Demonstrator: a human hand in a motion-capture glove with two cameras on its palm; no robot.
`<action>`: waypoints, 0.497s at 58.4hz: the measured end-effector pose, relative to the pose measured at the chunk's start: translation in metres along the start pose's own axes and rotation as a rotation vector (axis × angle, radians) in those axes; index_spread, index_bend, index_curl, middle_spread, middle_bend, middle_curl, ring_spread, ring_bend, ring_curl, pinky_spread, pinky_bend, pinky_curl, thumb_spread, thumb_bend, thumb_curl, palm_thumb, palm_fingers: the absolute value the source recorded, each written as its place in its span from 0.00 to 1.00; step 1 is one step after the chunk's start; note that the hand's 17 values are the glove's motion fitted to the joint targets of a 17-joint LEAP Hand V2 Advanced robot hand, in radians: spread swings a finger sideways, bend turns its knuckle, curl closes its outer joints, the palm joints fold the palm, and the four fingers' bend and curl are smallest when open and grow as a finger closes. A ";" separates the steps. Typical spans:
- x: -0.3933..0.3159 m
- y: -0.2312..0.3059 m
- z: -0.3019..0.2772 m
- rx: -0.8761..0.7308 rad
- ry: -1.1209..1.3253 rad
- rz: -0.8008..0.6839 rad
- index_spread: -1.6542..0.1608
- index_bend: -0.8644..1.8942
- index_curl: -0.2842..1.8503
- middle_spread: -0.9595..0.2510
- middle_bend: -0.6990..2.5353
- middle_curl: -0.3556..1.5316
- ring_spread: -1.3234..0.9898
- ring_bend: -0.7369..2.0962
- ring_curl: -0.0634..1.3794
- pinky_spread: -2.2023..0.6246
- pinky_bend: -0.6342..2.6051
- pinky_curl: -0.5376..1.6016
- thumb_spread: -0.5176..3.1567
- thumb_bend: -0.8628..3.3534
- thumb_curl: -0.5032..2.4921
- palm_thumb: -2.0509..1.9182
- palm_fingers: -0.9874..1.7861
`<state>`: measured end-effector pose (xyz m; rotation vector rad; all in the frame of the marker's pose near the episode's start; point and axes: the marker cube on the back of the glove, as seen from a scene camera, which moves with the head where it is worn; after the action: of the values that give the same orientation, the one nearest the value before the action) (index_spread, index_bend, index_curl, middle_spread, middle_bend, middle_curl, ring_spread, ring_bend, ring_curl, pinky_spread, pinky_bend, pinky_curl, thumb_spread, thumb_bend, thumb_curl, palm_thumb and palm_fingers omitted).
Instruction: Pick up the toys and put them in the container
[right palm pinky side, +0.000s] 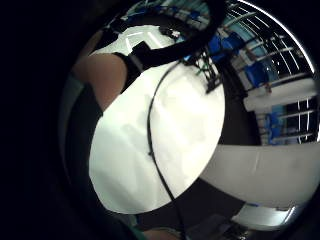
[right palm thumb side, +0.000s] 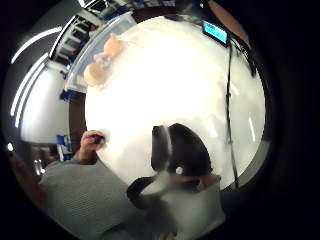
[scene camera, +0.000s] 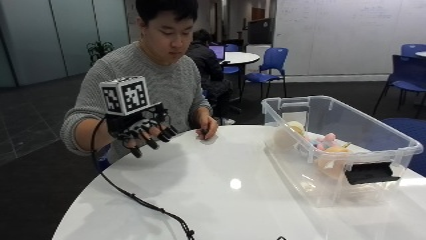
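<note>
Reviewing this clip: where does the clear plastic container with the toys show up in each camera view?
Outside view: the container stands on the white round table, across it from the raised gloved right hand.
Thumb side palm view: the container is at the table's far edge.
Little finger side palm view: not in it.
Shared landmark: the table.

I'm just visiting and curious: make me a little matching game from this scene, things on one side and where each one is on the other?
Things:
1. gloved right hand
2. bare left hand
3. toys
4. container

Places:
A. resting on the table's edge, near the person
B. standing on the white table, at its far side from the gloved hand
C. raised above the table, holding nothing
D. lying inside the clear plastic bin

Pairs: 1-C, 2-A, 3-D, 4-B
</note>
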<state>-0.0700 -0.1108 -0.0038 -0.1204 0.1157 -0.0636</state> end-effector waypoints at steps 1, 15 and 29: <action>0.000 0.008 0.001 0.004 -0.012 0.012 0.70 0.38 0.30 0.63 0.27 0.37 0.49 0.45 0.28 0.77 0.56 0.40 0.52 0.20 0.28 0.53 0.35; -0.079 0.126 0.032 0.044 -0.052 -0.017 0.69 0.39 0.32 0.63 0.27 0.37 0.49 0.44 0.27 0.78 0.55 0.39 0.52 0.20 0.27 0.52 0.36; -0.096 0.154 0.057 -0.015 -0.067 0.036 0.69 0.39 0.33 0.64 0.27 0.38 0.50 0.43 0.27 0.78 0.52 0.39 0.53 0.20 0.27 0.52 0.36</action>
<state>-0.1500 0.0548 0.0438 -0.1355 0.0514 -0.0228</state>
